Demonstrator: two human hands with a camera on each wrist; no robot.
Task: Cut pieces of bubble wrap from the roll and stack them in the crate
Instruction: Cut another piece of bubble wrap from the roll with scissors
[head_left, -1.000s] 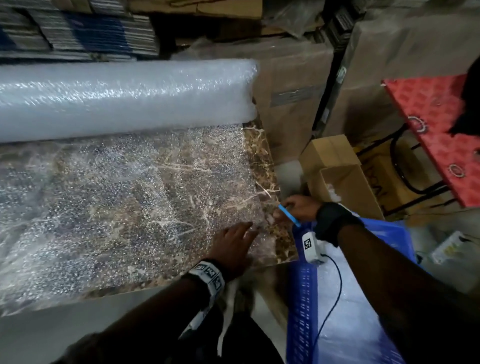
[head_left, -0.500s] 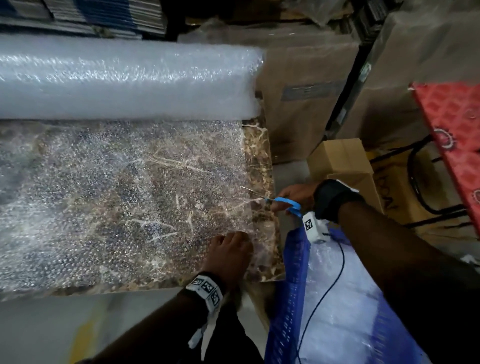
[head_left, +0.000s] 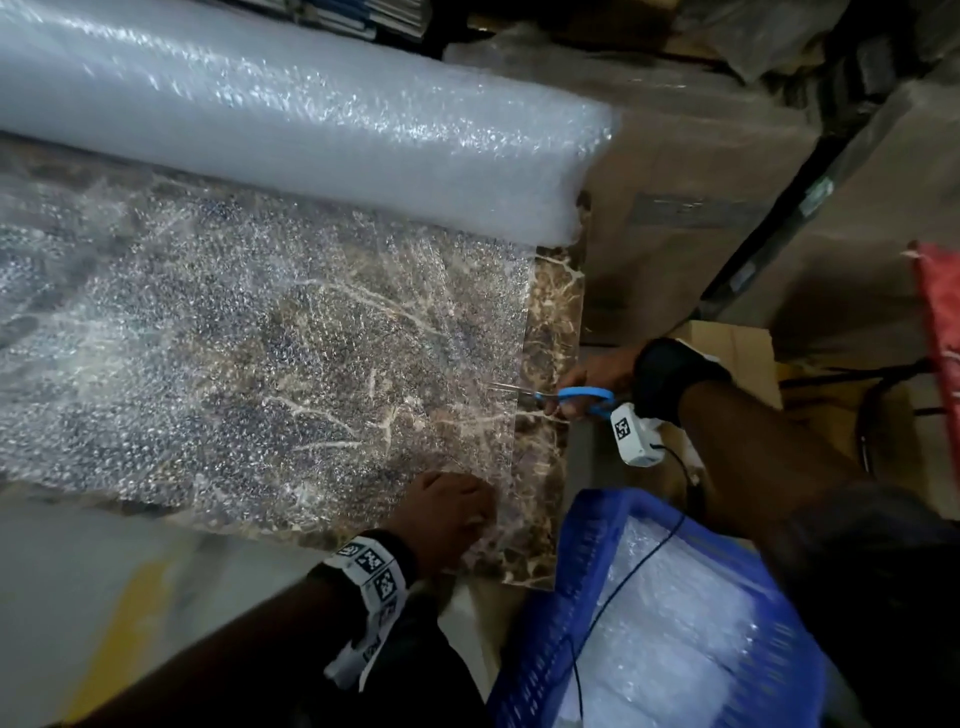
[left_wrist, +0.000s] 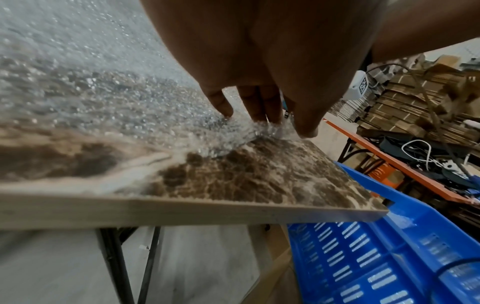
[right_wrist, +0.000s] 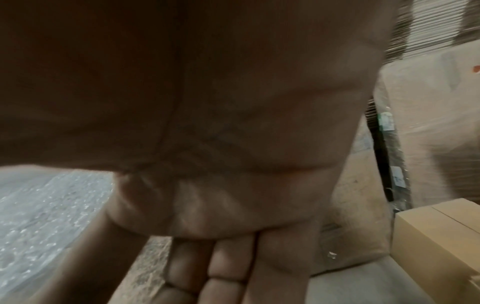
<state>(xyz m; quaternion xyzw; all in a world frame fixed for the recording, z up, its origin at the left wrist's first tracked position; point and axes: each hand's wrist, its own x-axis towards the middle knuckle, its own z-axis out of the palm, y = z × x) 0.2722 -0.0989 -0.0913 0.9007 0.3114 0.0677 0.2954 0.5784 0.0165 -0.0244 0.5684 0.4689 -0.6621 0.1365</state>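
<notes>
A big bubble wrap roll (head_left: 291, 135) lies along the back of a marble-patterned table (head_left: 550, 332). Its unrolled sheet (head_left: 260, 353) covers the tabletop. My left hand (head_left: 447, 514) sits at the sheet's front right corner. In the left wrist view its fingertips (left_wrist: 259, 117) and thumb bunch the sheet (left_wrist: 103, 98) between them. My right hand (head_left: 592, 374) grips blue-handled scissors (head_left: 571, 397), whose blades reach over the sheet's right edge. The right wrist view shows only palm and curled fingers (right_wrist: 221, 277); the scissors are hidden there. A blue crate (head_left: 550, 613) beside the table holds cut pieces (head_left: 691, 639).
Wrapped cardboard cartons (head_left: 701, 182) stand close behind the table's right end. An open brown box (head_left: 727, 343) sits under my right wrist. A red table edge (head_left: 940, 322) is at far right. Grey floor with a yellow line (head_left: 119, 639) lies in front of the table.
My right hand has brought the scissors from the table's front corner up to the sheet's right edge, blades now over it. My left hand's fingers went from flat to curled on the sheet.
</notes>
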